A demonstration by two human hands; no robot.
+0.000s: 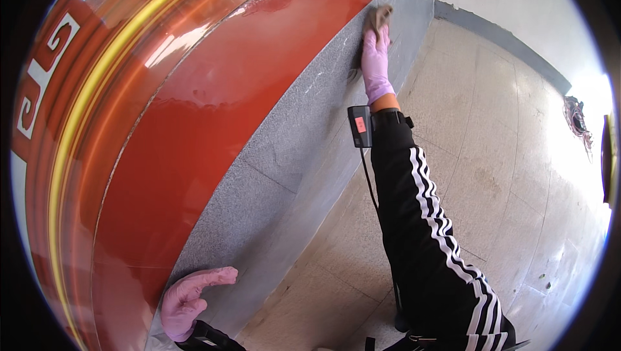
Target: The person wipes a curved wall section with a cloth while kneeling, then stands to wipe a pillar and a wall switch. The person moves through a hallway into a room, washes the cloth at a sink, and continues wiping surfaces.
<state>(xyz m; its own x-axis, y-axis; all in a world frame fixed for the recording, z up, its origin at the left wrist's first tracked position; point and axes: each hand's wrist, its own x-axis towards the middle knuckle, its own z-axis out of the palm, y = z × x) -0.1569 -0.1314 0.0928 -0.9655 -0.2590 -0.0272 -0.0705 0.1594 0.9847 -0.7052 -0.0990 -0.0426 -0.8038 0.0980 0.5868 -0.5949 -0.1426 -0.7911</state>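
Observation:
My right hand (pixel 376 62), in a pink disposable glove, reaches far forward and presses a brownish cloth (pixel 378 20) against the grey stone ledge (pixel 271 157) near its far end. Below the wrist, a small dark device (pixel 360 126) with a cable is strapped on. My left hand (pixel 191 297), gloved in pink too, is at the bottom left by the near part of the ledge. Its fingers are apart and curved, with nothing between them. Along the ledge runs a glossy red panel (pixel 194 142) that reflects light.
Beige floor tiles (pixel 475 166) extend to the right of the ledge. A white wall (pixel 504 6) with a grey skirting (pixel 504 43) stands at the upper right. Tangled wires (pixel 577 120) hang at the far right. A yellow stripe (pixel 111 35) curves across the red surface at the left.

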